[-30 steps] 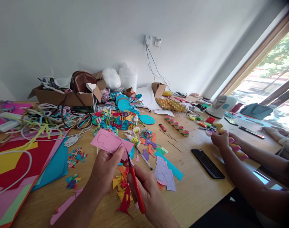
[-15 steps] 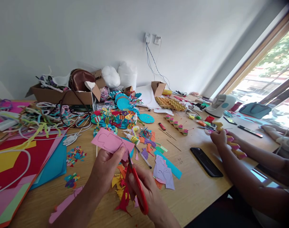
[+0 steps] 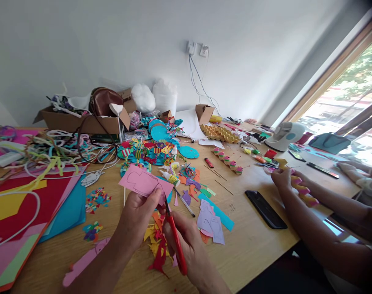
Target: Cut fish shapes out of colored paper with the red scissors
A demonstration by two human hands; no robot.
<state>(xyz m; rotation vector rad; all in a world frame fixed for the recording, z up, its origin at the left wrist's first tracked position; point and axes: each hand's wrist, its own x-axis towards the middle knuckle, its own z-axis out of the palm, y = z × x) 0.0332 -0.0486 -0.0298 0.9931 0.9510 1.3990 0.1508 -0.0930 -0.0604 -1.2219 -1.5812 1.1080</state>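
Observation:
My left hand (image 3: 141,214) pinches a pink sheet of craft paper (image 3: 143,181) between thumb and fingers; a curved outline is drawn on it in dark line. Wrapped round the red handles of a pair of scissors (image 3: 176,241) is my right hand (image 3: 189,241). The scissor blades meet the sheet's right edge, close to my left thumb. Below the hands lie red, orange and yellow paper scraps (image 3: 157,241). A pink paper cutout (image 3: 85,261) rests by my left forearm, partly covered by it.
Coloured paper sheets (image 3: 23,204) are stacked at left, beside tangled cords and a cardboard box (image 3: 78,123). Glue bottles (image 3: 170,177), a pen (image 3: 185,203), lilac scraps (image 3: 210,222) and a black phone (image 3: 265,209) lie ahead and right. A co-worker's hands (image 3: 282,179) hold a yellow-pink egg-carton strip.
The scissors and my right hand have shifted slightly, the red handles now a bit left and more upright. The pink sheet stays at nearly the same place.

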